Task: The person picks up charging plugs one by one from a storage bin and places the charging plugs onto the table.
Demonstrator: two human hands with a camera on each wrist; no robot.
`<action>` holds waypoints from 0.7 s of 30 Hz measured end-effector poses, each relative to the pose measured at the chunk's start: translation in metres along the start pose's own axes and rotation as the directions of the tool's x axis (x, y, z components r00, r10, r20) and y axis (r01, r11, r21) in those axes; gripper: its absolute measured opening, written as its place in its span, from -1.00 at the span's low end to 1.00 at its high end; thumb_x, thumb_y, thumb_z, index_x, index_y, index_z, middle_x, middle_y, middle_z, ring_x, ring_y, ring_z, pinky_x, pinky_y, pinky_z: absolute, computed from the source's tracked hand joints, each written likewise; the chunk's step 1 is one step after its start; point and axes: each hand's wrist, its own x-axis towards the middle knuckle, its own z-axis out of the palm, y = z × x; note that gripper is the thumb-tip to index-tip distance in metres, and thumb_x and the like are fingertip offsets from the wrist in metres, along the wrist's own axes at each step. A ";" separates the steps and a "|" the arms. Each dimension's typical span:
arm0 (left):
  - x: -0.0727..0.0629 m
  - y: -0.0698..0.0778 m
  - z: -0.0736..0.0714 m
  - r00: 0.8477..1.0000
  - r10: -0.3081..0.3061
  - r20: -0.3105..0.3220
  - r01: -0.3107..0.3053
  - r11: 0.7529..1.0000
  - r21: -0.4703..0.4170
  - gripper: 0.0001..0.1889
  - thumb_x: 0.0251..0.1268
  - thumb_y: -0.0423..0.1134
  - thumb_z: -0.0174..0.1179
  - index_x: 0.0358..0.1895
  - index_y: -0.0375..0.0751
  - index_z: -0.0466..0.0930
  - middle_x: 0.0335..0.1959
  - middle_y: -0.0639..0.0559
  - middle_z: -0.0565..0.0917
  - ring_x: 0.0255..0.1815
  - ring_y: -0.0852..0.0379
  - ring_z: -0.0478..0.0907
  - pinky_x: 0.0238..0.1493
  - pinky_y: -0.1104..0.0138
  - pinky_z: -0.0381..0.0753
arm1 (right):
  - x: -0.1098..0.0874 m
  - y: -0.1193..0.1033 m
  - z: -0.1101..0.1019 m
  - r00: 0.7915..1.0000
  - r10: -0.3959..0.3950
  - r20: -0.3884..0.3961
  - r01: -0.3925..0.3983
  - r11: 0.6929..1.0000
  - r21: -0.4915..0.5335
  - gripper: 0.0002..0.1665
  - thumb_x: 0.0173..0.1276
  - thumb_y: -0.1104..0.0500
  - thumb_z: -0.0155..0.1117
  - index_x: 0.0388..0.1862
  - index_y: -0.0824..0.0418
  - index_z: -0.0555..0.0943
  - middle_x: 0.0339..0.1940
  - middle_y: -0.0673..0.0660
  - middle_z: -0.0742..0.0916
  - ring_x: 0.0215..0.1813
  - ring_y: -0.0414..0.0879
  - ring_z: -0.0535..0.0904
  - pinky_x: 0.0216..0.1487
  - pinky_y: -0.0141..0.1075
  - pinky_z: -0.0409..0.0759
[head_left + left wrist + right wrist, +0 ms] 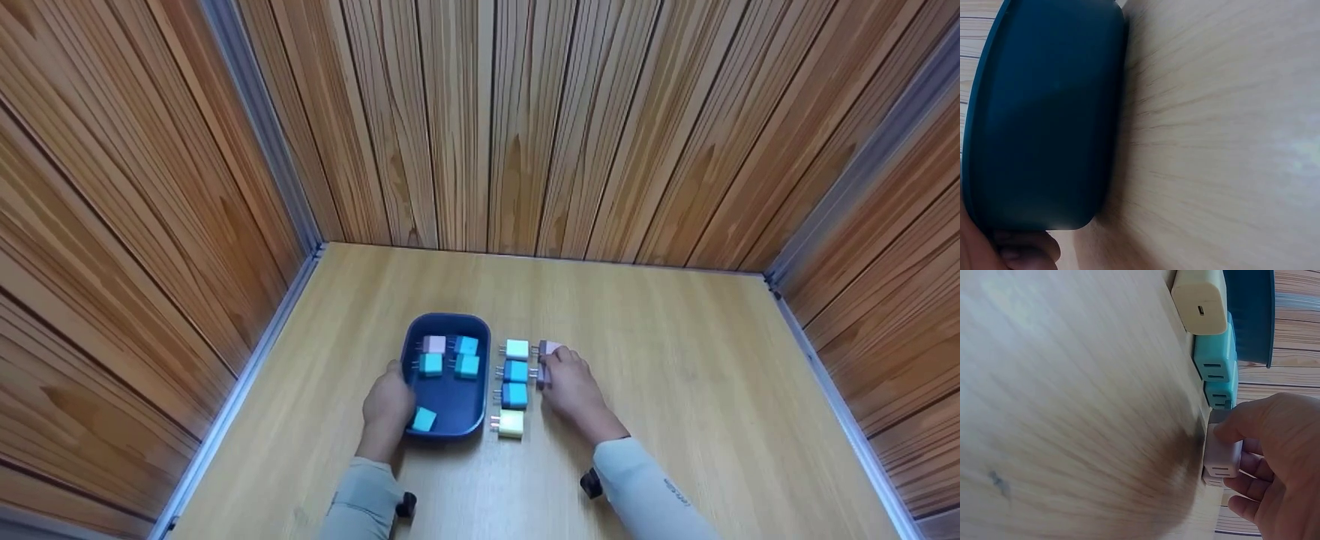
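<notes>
My left hand (388, 405) grips the left rim of a dark blue tray (450, 433), its fingers curled at the wall in the left wrist view. Inside the tray lie several plug chargers: a pink charger (433, 344), a blue one and teal ones, with one teal charger (424, 419) tilted at the near left corner. Right of the tray, my right hand (571, 386) pinches a lilac charger (1222, 453) between thumb and fingers. Another lilac charger (549, 346) sits just beyond it, partly hidden by the fingers.
Between tray and right hand stands a column of chargers, prongs toward the tray: a pale mint charger (517, 349), two blue chargers (514, 395) and a pale yellow charger (511, 424). Wood-panelled walls (517, 150) enclose the wooden table (675, 375) at the back and sides.
</notes>
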 end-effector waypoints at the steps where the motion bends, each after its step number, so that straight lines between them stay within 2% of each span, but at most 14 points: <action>1: 0.000 0.000 0.000 1.000 -0.002 0.001 0.002 1.000 -0.004 -0.46 0.53 -0.33 -0.02 0.52 -0.29 0.23 0.19 -0.32 0.65 0.15 -0.20 0.65 0.08 -0.11 0.60 | 0.000 0.000 0.000 1.000 0.004 0.003 -0.004 1.000 0.002 -0.40 0.42 0.21 0.27 0.43 0.26 0.49 0.27 0.18 0.51 0.24 0.08 0.45 0.37 0.01 0.45; 11: 0.000 0.000 0.000 1.000 -0.003 0.008 0.003 1.000 -0.018 -0.44 0.58 -0.31 -0.07 0.57 -0.30 0.15 0.28 -0.34 0.59 0.24 -0.22 0.60 0.15 -0.12 0.58 | -0.001 0.002 0.005 1.000 0.005 0.002 -0.005 1.000 0.014 -0.48 0.51 0.20 0.15 0.41 0.23 0.51 0.28 0.16 0.51 0.25 0.07 0.44 0.39 0.01 0.43; 17: -0.001 0.000 0.000 1.000 -0.004 -0.006 0.004 1.000 -0.003 -0.47 0.55 -0.34 -0.05 0.53 -0.31 0.23 0.19 -0.34 0.65 0.17 -0.23 0.64 0.07 -0.11 0.61 | -0.002 0.003 0.006 1.000 -0.009 -0.015 0.009 1.000 0.026 -0.55 0.52 0.21 0.12 0.34 0.25 0.56 0.15 0.14 0.53 0.10 0.04 0.45 0.25 -0.03 0.50; 21: -0.001 0.000 0.000 1.000 -0.003 -0.011 0.003 1.000 0.002 -0.48 0.54 -0.35 -0.05 0.52 -0.32 0.25 0.16 -0.35 0.66 0.15 -0.25 0.65 0.05 -0.11 0.62 | -0.003 0.004 0.007 0.999 -0.021 -0.029 0.022 0.999 0.031 -0.57 0.55 0.21 0.08 0.32 0.26 0.57 0.13 0.15 0.54 0.08 0.04 0.46 0.22 -0.03 0.51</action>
